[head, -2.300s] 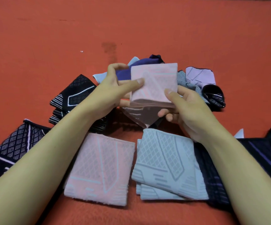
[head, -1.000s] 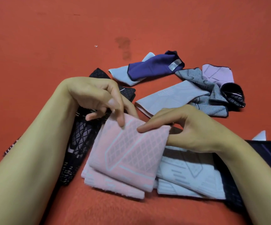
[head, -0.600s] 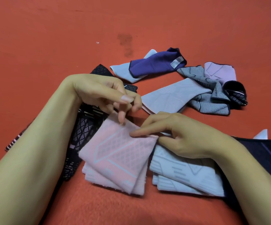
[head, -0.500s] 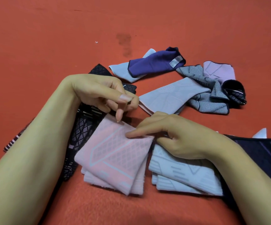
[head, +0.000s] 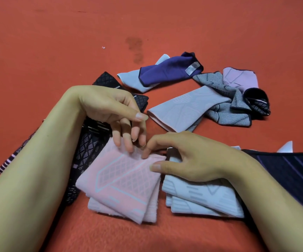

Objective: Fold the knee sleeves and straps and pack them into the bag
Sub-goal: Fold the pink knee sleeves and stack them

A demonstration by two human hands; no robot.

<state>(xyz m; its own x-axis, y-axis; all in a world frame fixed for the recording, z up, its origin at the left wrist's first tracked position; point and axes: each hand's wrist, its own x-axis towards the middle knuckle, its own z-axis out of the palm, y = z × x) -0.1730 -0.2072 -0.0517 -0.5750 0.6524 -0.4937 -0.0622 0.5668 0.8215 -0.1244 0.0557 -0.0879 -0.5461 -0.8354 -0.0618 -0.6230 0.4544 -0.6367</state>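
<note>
1. On the red surface (head: 165, 24), near centre, lie 2 folded pink knee sleeves (head: 123, 180), stacked. The upper one sits skewed on the lower one, and the edge of the lower one shows along the near side.
2. The left hand (head: 114, 110) hangs over the far corner of the pink stack. Its fingers are loosely bent and point down. The fingertips (head: 128, 149) touch the upper sleeve, and nothing is gripped.
3. The right hand (head: 188, 157) rests just right of the pink stack, on top of the pale grey stack. Its index fingertip presses the far right corner of the upper pink sleeve, and its thumb lies against the right edge of that sleeve. Whether the thumb and finger pinch the fabric cannot be told.
4. The folded pale grey knee sleeves (head: 201, 199) lie just right of the pink stack, partly under the right hand.
5. A dark striped piece (head: 292, 173) lies at the right edge, touching the grey stack.
6. The black patterned sleeves (head: 90, 148) lie at the left, under the left forearm.
7. At the far right lies a loose pile: a purple sleeve (head: 168, 70), a flat lilac-grey sleeve (head: 185, 106), a grey striped sleeve (head: 227, 113) and a lilac sleeve (head: 239, 77).
</note>
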